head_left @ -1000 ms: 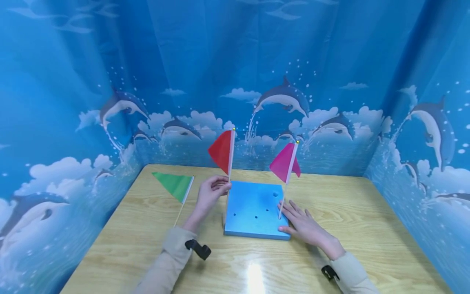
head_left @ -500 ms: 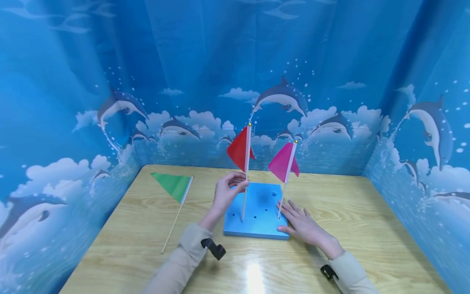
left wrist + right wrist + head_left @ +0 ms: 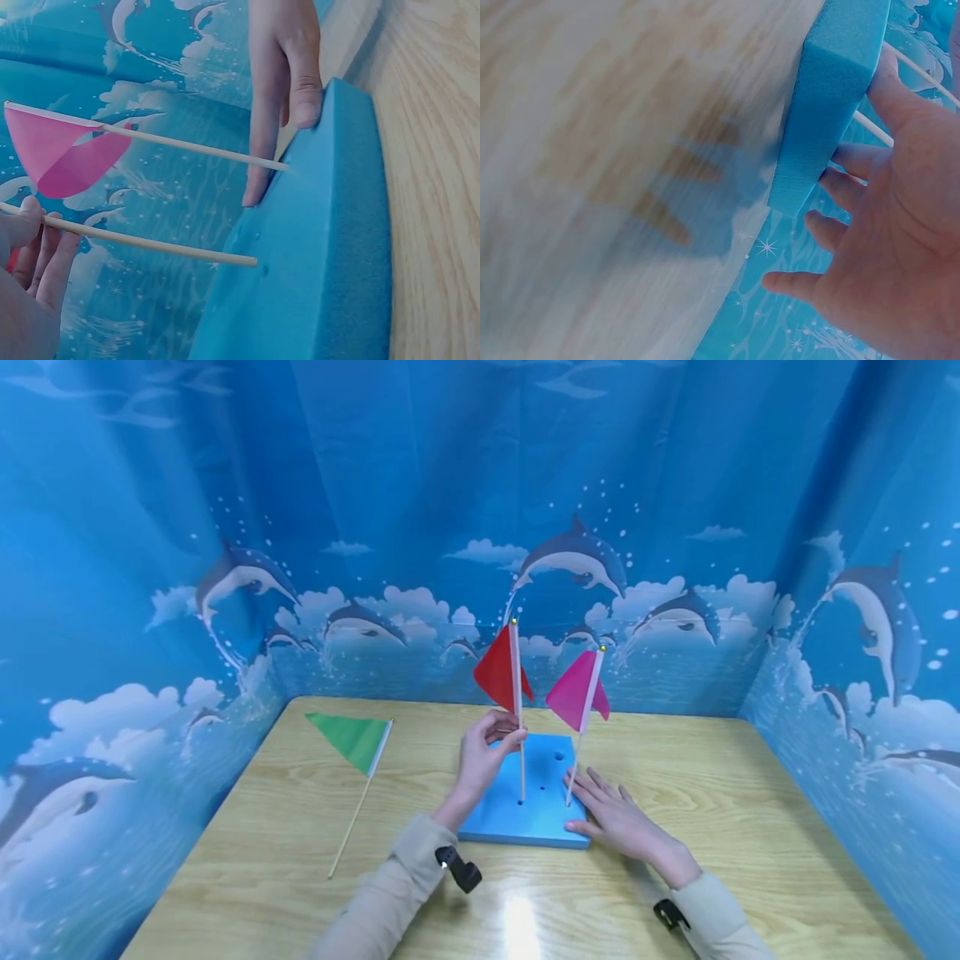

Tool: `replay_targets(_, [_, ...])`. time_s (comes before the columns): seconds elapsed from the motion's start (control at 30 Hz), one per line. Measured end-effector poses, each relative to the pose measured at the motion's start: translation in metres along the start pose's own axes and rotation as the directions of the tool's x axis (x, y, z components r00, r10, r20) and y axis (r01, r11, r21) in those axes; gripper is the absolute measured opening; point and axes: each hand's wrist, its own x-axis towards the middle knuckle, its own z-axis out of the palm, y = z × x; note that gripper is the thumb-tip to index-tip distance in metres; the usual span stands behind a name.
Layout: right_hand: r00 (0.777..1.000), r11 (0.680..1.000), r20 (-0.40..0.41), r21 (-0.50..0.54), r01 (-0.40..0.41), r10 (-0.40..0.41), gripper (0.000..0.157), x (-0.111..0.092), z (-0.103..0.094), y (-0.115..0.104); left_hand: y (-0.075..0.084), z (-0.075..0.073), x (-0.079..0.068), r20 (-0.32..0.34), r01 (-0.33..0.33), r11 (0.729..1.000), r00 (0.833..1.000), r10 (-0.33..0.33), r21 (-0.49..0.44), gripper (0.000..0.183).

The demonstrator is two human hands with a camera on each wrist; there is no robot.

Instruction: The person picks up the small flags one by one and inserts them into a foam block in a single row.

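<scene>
My left hand [image 3: 482, 758] pinches the wooden stick of a red flag [image 3: 498, 672] between thumb and fingers. The flag stands nearly upright over a blue foam block [image 3: 543, 825] that has several small holes. In the left wrist view the lower end of the stick [image 3: 187, 249] hangs just off the block's top face, close to a hole [image 3: 264, 271]. A pink flag [image 3: 573, 691] leans slightly, its stick planted near the block's right edge. My right hand [image 3: 618, 822], fingers spread and straight, rests along that edge beside the pink flag's stick.
A green flag [image 3: 352, 742] lies on the wooden table [image 3: 255, 827] left of the block, its stick pointing toward the front. Blue curtains [image 3: 420, 485] with printed dolphins border the table's back and both sides.
My left hand has carried the red flag rightward, from the block's left edge to over a hole near its middle. My right hand and the pink flag have stayed in place.
</scene>
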Motion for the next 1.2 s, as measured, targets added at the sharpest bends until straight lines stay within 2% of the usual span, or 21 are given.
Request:
replay_targets(0.2, [1.0, 1.0, 0.008, 0.006, -0.009, 0.009, 0.076, 0.001, 0.001, 0.001, -0.004, 0.001, -0.001, -0.021, 0.0, 1.0, 1.0, 0.001, 0.013, 0.021])
replay_targets(0.53, [0.999, 0.999, 0.028, 0.011, -0.032, 0.032, 0.077, 0.002, -0.001, 0.001, -0.012, 0.004, -0.006, -0.02, 0.015, 0.997, 1.0, -0.014, 0.071, 0.024])
replay_targets(0.73, [0.999, 0.999, 0.028, 0.016, -0.04, 0.04, 0.079, 0.001, -0.001, 0.0, -0.018, 0.003, -0.01, 0.009, 0.039, 0.994, 0.999, -0.04, 0.106, 0.021])
replay_targets(0.87, [0.999, 0.999, 0.03, 0.013, -0.042, 0.041, 0.079, 0.001, -0.001, 0.0, -0.021, 0.002, -0.013, 0.03, 0.03, 0.99, 0.999, -0.034, 0.135, 0.02])
replay_targets(1.2, [0.999, 0.999, 0.027, 0.01, -0.033, 0.033, 0.078, 0.001, -0.001, 0.001, -0.018, 0.004, -0.014, 0.032, 0.033, 0.981, 0.999, -0.04, 0.193, 0.02])
